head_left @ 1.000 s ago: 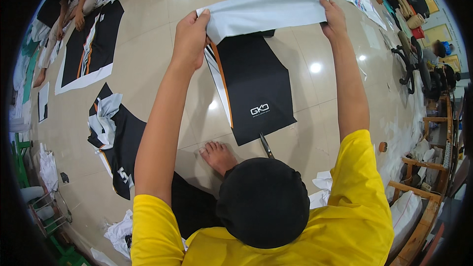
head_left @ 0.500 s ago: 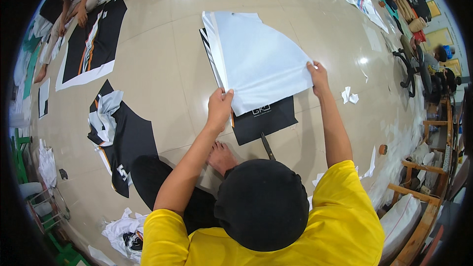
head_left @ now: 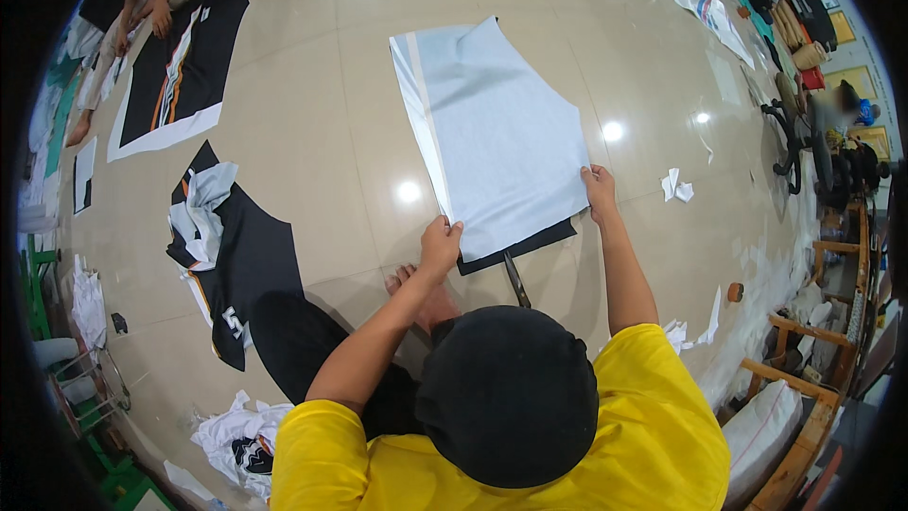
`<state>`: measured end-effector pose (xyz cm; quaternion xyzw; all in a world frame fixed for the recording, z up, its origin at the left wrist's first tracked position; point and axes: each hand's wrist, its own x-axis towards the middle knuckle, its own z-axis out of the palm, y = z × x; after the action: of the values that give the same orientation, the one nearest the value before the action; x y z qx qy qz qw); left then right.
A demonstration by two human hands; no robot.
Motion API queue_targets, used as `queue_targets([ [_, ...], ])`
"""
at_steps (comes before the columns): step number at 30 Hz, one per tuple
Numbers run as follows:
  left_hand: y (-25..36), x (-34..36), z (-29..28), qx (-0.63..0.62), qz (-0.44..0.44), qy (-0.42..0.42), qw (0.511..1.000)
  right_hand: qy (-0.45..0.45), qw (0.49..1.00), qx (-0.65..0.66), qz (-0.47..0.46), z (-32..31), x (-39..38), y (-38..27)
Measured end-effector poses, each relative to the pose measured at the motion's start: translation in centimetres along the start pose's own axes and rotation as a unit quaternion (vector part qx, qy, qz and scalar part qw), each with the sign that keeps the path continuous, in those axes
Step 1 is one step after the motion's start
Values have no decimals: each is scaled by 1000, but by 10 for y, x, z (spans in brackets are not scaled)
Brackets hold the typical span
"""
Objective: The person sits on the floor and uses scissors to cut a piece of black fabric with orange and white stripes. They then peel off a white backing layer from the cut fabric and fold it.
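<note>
A pale blue-white fabric panel lies spread over the tiled floor in front of me, with a slanted, stepped right edge. My left hand pinches its near left corner, thumb on top. At the near right edge my right hand grips the cloth between thumb and fingers. A black fabric piece shows beneath the panel's near edge; most of it is covered. By that edge lies a dark pointed tool, scissors-like, its rear end close to the black cap. My bare foot rests beside my left forearm.
Left of me lies a black fabric piece with a crumpled pale cloth on it. Another person sits at the far left beside a striped black panel. White scraps lie to the right, near a wooden rack.
Both hands have come nearer to me, drawing the pale panel's near edge down. It now lies flatter and covers most of the black piece, including its printed part.
</note>
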<state>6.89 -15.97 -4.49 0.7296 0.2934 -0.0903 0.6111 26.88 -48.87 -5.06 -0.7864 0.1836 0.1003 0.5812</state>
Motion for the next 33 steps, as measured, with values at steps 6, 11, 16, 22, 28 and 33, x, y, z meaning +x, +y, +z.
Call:
queue_targets([
  [6,-12,-8,3,-27,26,-8,999,17,999,-3,-36,-6,-12,10],
  [11,-15,-15,6,-36,11,-22,999,43,995,-60,-70,-11,-14,17],
  [16,-14,-14,-1,-3,17,-12,1000,74,986,-105,-107,-10,-24,26],
  [22,-11,-12,4,12,16,-16,1000,107,972,-140,-156,-25,-21,37],
  [28,-15,-16,0,18,16,-4,1000,106,974,-146,-136,-15,-32,26],
  [33,-13,-22,-2,1,16,0,1000,110,974,-148,-132,-18,-37,25],
])
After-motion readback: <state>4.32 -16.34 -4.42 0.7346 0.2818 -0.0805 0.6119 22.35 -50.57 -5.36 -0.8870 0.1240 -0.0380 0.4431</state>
